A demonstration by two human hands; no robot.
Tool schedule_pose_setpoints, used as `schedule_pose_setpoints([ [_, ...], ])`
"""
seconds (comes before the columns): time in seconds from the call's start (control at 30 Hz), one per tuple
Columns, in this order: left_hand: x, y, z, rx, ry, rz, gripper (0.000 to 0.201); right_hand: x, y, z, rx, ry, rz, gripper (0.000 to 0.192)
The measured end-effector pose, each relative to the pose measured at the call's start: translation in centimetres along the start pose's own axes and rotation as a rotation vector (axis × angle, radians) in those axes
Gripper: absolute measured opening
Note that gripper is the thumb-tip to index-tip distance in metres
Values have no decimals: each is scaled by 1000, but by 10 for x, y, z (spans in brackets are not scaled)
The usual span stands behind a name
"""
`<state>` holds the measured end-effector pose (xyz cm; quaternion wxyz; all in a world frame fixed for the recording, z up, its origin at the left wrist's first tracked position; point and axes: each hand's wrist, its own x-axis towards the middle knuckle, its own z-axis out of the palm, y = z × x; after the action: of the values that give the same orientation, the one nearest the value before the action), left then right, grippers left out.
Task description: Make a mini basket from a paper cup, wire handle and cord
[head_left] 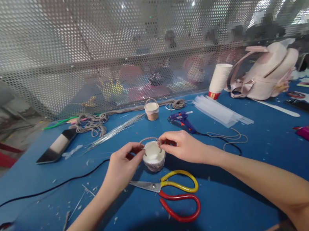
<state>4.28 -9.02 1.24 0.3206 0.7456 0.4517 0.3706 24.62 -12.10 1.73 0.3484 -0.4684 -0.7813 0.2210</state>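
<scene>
A small white cup wrapped in grey cord, shaped like a mini basket, stands on the blue table. A thin cord handle arches over its rim. My left hand pinches the handle's left end at the rim. My right hand pinches the right end. Scissors with one yellow and one red handle lie just in front of the basket, blades pointing left.
A finished little basket, a blue glue gun, glue sticks, grey cord, wires, a phone, stacked paper cups and a pale backpack lie farther back. A perforated metal screen closes the far edge.
</scene>
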Motion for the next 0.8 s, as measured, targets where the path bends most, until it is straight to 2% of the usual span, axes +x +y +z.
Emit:
schedule_pose_setpoints([
  [0.33, -4, -5, 1, 67, -13, 67, 12, -2, 8, -3, -70, -17, -85, 11],
  [0.5, -5, -6, 1, 38, -63, 98, 12, -1, 12, -7, -110, -61, -118, 12],
  [0.67, -4, -6, -1, 19, -98, 129, 10, 0, 18, -8, -91, -47, -143, 12],
  [0.8, -5, -5, -1, 58, -114, 108, 11, 1, 20, -8, -101, -57, -160, 13],
])
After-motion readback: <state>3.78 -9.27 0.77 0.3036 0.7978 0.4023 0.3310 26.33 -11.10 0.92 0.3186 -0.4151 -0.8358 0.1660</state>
